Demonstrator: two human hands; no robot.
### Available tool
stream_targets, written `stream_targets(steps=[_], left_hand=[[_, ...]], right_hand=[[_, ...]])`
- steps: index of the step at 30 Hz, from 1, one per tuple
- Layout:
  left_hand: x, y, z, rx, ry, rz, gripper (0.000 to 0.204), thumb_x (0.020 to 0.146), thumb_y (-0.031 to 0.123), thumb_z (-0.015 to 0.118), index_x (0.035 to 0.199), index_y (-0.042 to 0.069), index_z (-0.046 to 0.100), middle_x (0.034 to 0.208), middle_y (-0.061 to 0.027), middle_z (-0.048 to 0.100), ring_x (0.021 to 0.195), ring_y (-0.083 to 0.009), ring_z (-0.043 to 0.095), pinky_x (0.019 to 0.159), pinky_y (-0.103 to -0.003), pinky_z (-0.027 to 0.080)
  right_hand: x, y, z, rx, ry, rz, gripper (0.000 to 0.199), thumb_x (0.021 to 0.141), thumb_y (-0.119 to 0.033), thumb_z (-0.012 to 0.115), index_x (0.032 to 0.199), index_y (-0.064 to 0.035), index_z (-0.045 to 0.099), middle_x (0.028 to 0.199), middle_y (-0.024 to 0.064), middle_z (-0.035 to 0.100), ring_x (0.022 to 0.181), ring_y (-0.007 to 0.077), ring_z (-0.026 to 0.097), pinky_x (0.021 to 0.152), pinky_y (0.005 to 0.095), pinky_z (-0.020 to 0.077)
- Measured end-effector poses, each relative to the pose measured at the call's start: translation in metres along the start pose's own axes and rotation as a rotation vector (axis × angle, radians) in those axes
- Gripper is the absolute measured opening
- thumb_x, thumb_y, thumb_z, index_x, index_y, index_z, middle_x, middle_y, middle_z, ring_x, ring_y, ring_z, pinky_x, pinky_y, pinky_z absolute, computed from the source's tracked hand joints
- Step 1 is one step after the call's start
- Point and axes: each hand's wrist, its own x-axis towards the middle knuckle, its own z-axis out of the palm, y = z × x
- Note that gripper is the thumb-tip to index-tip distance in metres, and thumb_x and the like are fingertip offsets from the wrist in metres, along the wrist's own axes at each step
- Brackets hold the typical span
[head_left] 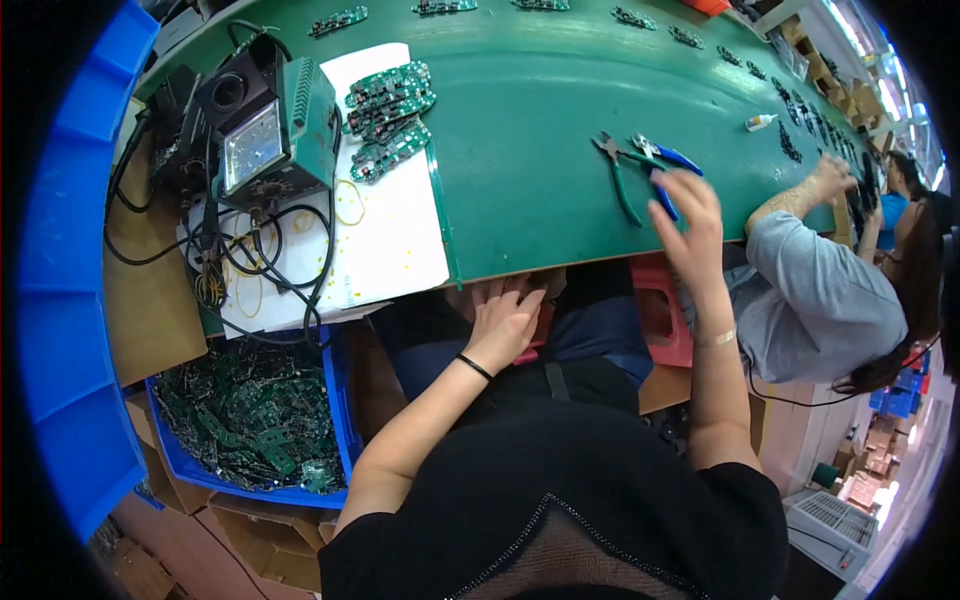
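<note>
My right hand (692, 225) is raised over the table's near edge with the thumb apart from the bent fingers. Its fingertips overlap one handle of the blue-handled cutters (668, 156) in the picture; I cannot tell whether they touch. Nothing shows between thumb and fingers. Beside these cutters lies a pair of green-handled cutters (620, 178) on the green table. My left hand (508, 318) is low at the table's near edge, above my lap. Its fingers are slightly spread and hold nothing visible, and part of the hand's underside is hidden.
Green circuit boards (388, 115) are piled on white paper (395, 245) beside a soldering station (262, 140) with looped cables. A blue bin (345, 420) full of boards stands lower left. More boards line the table's far side. At right sits a person in a grey sleeve (825, 275).
</note>
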Motion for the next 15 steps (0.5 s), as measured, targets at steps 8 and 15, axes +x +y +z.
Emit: stream_targets(steps=[8,15], left_hand=[[-0.025,-0.022,0.003,-0.079,0.08,-0.161,0.02,0.083,0.015,0.059,0.101,0.009,0.065,0.115,-0.0153,0.054,0.118,-0.037,0.042,0.098,-0.052,0.033],[-0.077,-0.026,-0.029,0.041,0.326,-0.446,0.015,0.077,0.008,0.062,0.091,0.005,0.065,0.102,-0.0096,0.057,0.099,-0.0286,0.051,0.08,-0.039,0.042]], right_hand=[[0.0,0.051,0.059,-0.003,0.005,0.086,0.042,0.08,0.007,0.05,0.121,-0.0018,0.058,0.102,0.0176,0.055,0.097,0.0328,0.051,0.088,0.0389,0.0399],[0.034,-0.025,0.085,0.265,-0.251,-0.172,0.046,0.078,0.009,0.05,0.122,-0.0017,0.057,0.107,0.0184,0.052,0.099,0.0325,0.051,0.091,0.0385,0.0395]])
